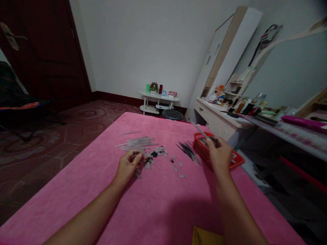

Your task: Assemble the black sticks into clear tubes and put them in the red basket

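Observation:
My left hand (pixel 129 164) rests low over the pink cloth, thumb and fingertips pinched together at the edge of a pile of small clear and black pen pieces (pixel 155 152). Whatever is in that pinch is too small to make out. Raised over a red plastic basket (pixel 236 160), my right hand (pixel 220 152) is closed on a slim greyish pen (pixel 198 128) that points up and to the left. Just beyond my left hand lie several translucent pen barrels (pixel 139 142). Thin dark refills (pixel 189 152) are fanned out left of the basket. My right hand hides part of the basket's contents.
The pink cloth (pixel 153 207) covers the table. A few loose clear caps (pixel 180 164) lie between the pile and the refills. Yellow fabric (pixel 205 236) shows at the near edge. A cluttered dressing table (pixel 217 117) stands at right, a low white shelf (pixel 159 96) at the back.

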{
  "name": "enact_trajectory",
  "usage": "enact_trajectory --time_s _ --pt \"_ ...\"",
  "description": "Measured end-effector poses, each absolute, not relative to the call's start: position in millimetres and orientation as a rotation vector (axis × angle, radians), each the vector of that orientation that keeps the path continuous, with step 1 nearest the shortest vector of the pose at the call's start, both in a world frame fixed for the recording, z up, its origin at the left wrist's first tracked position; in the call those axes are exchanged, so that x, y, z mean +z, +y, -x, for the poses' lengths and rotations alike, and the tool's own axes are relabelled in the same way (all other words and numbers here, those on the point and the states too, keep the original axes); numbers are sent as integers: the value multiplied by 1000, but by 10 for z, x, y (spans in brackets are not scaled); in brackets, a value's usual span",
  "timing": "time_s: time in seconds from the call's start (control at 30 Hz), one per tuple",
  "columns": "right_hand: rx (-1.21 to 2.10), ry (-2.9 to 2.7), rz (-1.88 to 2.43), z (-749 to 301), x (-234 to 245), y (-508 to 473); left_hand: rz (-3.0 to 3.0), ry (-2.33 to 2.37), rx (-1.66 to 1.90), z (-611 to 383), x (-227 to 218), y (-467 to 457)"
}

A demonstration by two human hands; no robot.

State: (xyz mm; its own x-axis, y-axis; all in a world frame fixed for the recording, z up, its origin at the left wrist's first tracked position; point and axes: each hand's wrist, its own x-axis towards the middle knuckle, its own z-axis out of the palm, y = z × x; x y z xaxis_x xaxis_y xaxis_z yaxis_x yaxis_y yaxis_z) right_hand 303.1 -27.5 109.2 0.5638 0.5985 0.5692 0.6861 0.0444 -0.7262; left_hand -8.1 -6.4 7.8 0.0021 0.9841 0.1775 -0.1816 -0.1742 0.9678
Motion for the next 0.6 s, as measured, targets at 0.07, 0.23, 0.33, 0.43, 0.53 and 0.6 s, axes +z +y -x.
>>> enact_trajectory --time_s 0.07,0.23,0.33,0.43,0.53,0.6 --pt "-362 -971 1904 -3344 1114 -344 -1190 994 1413 82 62 -45" --pt "-533 -897 2222 -3725 952 -440 -1208 1035 1395 78 66 -43" --pt "-520 -916 2289 -3790 839 -418 -1214 1056 1402 80 70 -53" --pt "-549 -973 2273 -3789 793 -388 -1252 1093 1436 102 54 -33" --pt "-628 -1064 2110 -3690 828 -350 -1353 1181 1515 172 20 38" --pt "-594 -1178 1916 -3561 869 -309 -1509 1287 1533 240 -2 98"
